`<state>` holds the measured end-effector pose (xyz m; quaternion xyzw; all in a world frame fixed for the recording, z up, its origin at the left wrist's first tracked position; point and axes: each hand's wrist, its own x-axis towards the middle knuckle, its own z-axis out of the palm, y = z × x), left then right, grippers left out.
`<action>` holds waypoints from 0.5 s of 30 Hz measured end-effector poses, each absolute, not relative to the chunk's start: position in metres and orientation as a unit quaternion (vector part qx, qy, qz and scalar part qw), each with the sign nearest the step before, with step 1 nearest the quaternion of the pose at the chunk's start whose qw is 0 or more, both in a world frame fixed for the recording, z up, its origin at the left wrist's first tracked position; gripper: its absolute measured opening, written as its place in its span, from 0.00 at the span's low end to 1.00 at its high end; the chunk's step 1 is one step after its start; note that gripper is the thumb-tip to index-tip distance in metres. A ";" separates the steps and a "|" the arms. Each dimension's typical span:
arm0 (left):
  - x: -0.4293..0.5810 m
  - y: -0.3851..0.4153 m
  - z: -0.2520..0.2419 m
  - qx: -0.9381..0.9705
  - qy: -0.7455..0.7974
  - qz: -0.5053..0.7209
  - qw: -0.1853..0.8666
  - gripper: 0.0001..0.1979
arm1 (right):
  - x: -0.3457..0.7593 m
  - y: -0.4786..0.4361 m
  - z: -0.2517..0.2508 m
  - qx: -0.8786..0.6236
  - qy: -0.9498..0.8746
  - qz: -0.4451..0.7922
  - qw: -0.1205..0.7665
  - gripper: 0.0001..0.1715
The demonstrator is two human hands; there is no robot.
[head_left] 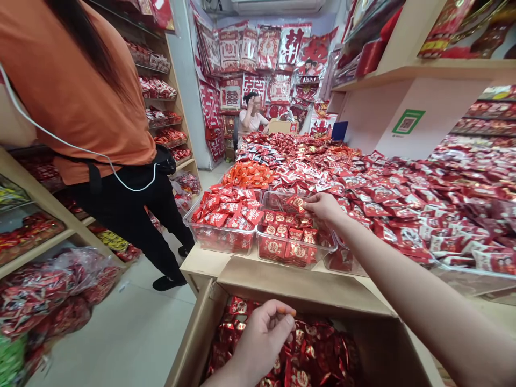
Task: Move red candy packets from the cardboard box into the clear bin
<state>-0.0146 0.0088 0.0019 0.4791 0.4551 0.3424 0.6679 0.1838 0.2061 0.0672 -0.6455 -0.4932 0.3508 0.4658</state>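
Shop interior, bright even light. Pale tiled floor (pixel 145 322) at left. Wooden shelving (pixel 38 251) along left side, stocked with wrapped goods (pixel 32 228). Pale pillar (pixel 189 64) beyond shelving. Back wall (pixel 328 20) light-coloured, mostly covered by red-and-white hanging packages (pixel 268 48). White air conditioner (pixel 278 5) high up, cut off at top. At right, pale panel (pixel 374 110) with green-bordered code sign (pixel 408 122), wooden shelf (pixel 443 69) above. Pale wood bench (pixel 199 256) in front, extending toward back

A person (pixel 92 102) (in orange) stands beside shelves (pixel 40 251).
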 end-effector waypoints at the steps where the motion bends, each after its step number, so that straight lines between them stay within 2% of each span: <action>1: -0.015 0.009 0.003 0.481 0.455 0.339 0.668 0.10 | 0.182 0.212 0.062 -0.647 -0.499 0.354 0.454 0.10; 7: -0.013 0.007 0.003 0.511 0.460 0.316 0.654 0.09 | 0.171 0.230 0.040 -0.647 -0.586 0.318 0.371 0.03; 15: -0.016 0.005 -0.017 0.547 0.466 0.283 0.635 0.14 | 0.157 0.267 0.049 -0.608 -0.742 0.168 0.227 0.12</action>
